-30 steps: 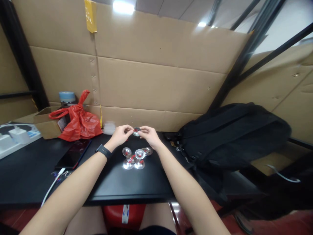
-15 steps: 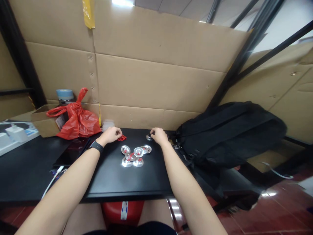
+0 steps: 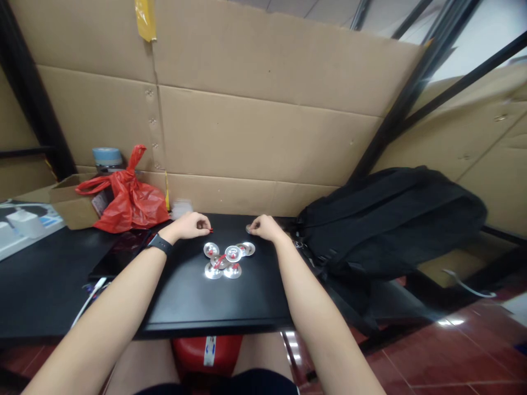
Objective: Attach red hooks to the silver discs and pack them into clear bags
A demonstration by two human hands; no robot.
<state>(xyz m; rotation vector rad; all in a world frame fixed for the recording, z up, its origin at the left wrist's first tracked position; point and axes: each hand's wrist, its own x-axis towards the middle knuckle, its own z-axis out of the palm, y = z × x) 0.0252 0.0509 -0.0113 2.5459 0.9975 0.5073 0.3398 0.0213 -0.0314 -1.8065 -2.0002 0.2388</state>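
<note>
Several small silver finger cymbals [image 3: 233, 254] with red cords lie in a loose cluster on the black tabletop [image 3: 189, 307]. Beyond the cluster, on the left, my left hand [image 3: 196, 225] has its fingers pinched on a red cord [image 3: 211, 230], of which only a short bit shows at the fingertips. My right hand [image 3: 265, 226] is closed at the rim of a single silver cymbal [image 3: 247, 228], far right of the cluster. That cymbal is partly covered by my fingers. A dark watch [image 3: 161, 243] is on my left wrist.
A black backpack [image 3: 391, 219] fills the right side. Back left are a red plastic bag [image 3: 127, 203], a cardboard box [image 3: 72, 206] and a blue-lidded container [image 3: 107, 157]. A dark flat device [image 3: 117, 255] lies left. A cardboard wall [image 3: 255, 142] borders the back.
My left hand has shifted slightly right, over the red cords, which are now mostly covered. My right fingers have moved slightly left onto the single cymbal.
</note>
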